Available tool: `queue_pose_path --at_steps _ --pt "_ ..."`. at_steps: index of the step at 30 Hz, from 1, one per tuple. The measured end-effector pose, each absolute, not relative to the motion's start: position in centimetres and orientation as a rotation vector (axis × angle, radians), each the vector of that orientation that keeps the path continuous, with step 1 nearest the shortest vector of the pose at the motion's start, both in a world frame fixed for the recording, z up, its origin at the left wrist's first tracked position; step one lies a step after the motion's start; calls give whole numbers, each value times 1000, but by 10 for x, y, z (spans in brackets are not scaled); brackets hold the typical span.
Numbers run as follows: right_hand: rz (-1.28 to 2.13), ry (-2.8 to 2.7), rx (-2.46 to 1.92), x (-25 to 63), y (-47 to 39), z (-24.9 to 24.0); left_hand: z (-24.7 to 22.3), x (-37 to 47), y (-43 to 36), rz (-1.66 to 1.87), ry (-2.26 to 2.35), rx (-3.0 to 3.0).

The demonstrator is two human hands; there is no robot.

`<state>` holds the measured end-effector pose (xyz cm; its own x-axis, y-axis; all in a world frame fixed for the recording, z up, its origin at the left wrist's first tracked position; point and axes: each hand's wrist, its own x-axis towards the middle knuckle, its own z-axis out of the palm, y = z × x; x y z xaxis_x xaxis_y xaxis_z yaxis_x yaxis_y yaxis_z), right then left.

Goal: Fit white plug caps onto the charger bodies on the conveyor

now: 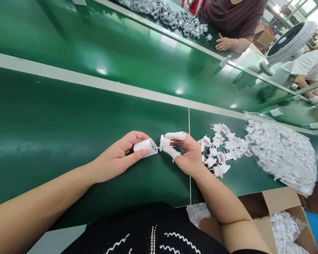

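My left hand grips a white charger housing whose open end faces right and shows a bit of green inside. Just to the right, my right hand pinches a white two-pin plug cap between thumb and finger, both wrapped in white covers. The cap's pins point right, toward my palm, and its back side faces the housing's open end. Only a narrow gap, if any, lies between cap and housing. Beyond my right hand is a loose pile of similar plug caps on the green bench.
A clear plastic bag full of white parts lies at the right. Below it stands a cardboard box with more bagged parts. Across the green conveyor, a co-worker's hand rests near heaped white parts. A white fan stands at upper right.
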<state>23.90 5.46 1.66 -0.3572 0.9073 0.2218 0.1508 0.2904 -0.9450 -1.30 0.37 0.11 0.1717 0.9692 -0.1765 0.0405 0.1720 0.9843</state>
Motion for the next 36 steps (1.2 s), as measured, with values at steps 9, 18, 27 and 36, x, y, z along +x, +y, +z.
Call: queue_pose_path --at_steps 9,18,27,36 --pt "892 -1946 -854 235 50 25 17 -7 -1 913 1243 1213" --pt "946 -1916 -860 235 50 24 18 -8 0 903 1256 1213" --pt "1038 -1879 -888 233 48 20 4 -13 4 881 1183 1431" --pt "929 -1879 -957 228 39 14 4 -6 -2 954 1219 1595"
